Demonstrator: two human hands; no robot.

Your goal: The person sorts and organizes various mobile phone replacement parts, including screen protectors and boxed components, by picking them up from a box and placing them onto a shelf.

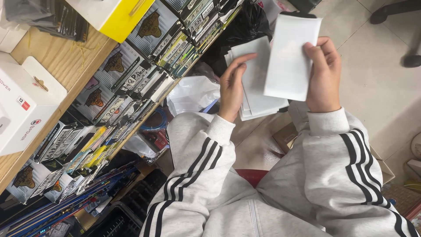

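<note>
Shelf: wooden shelf [66, 74] ran along the left side, slanting from top centre to lower left; everything below is placed against it.
Floor: pale tiled floor [386, 87] lay right of the shelf, far side from it.
Sweater: grey sweater [272, 193] with black stripes down both sleeves, filled the bottom, right of the shelf.
Packets: rows of flat printed packets [131, 79] stood packed on edge under the shelf's front edge.
White box: white box [22, 101] sat on top of the shelf, at the left edge of view.
Yellow box: yellow and white box [114, 15] sat on top of the shelf, at the top.
Black bag: black plastic bag [250, 22] lay just right of the shelf, top centre.
Clear bag: crumpled clear bag [190, 94] lay just right of the packets.
Stack: stack of white envelopes [256, 87] was held up right of the shelf, past the clear bag.
Single envelope: one white envelope [291, 57] was held upright, overlapping the stack's right side, further from the shelf.
Left hand: left hand [231, 87] gripped the stack, fingers over its front left edge.
Right hand: right hand [324, 77] was closed on the single envelope's right edge, fingertips on its face.
</note>
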